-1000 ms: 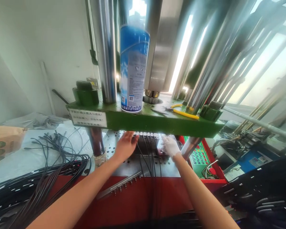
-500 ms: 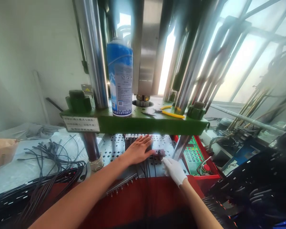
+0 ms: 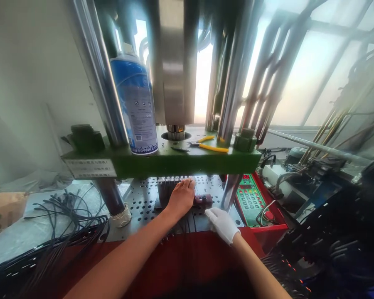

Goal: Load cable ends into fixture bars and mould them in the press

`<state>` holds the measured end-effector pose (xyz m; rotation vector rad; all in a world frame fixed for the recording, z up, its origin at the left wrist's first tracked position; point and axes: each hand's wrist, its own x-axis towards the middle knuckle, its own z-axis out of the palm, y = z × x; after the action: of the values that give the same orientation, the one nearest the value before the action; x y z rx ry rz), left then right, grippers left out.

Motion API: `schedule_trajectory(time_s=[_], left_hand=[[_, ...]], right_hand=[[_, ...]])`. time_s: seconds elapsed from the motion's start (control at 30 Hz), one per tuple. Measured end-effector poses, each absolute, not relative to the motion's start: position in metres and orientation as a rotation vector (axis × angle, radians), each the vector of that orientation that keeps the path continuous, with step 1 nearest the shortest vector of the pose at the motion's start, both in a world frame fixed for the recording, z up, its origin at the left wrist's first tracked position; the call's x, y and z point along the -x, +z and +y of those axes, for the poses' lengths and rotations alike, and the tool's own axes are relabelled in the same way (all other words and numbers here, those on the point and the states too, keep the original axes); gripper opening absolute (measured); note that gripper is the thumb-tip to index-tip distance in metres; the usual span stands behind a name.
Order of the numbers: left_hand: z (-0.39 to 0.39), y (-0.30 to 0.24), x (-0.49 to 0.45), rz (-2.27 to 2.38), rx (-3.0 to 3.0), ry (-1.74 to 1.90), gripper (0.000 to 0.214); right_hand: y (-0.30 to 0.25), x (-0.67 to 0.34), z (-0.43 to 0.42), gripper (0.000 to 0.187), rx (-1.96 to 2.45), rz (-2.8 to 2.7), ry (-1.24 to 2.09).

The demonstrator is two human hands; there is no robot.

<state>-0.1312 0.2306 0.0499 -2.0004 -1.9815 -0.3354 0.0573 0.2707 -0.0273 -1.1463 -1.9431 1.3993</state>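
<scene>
A dark metal block (image 3: 165, 193) with a row of small slots along its top sits on the perforated metal plate (image 3: 140, 211) under the press. My bare left hand (image 3: 182, 196) lies over the block's right part, fingers bent and close together on its top. Beside that hand, a brownish handle-like piece (image 3: 203, 201) sticks out to the right. My right hand (image 3: 222, 224), in a white glove, is just in front of this piece, apart from it. Its fingers are drawn together, and whatever they hold, if anything, is hidden. Thin black cables (image 3: 190, 222) run forward from below my left hand.
Above my hands spans a green press beam (image 3: 174, 164), carrying a blue spray can (image 3: 135, 104) and yellow-handled pliers (image 3: 213, 148). Steel columns stand on both sides. A control panel (image 3: 252, 197) is at right, bundled black cables (image 3: 71, 216) at left.
My left hand's spread fingers have drawn in and bent over the block. My right hand stays near the brownish piece. The view has shifted, so the press appears further left.
</scene>
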Motion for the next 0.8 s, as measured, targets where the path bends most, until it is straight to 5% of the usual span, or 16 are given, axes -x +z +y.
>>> schedule_trajectory(time_s=[0.8], left_hand=[[0.251, 0.033, 0.128, -2.302, 1.658, -0.175, 0.027]], right_hand=[[-0.023, -0.061, 0.27, 0.033, 1.199, -2.101, 1.235]])
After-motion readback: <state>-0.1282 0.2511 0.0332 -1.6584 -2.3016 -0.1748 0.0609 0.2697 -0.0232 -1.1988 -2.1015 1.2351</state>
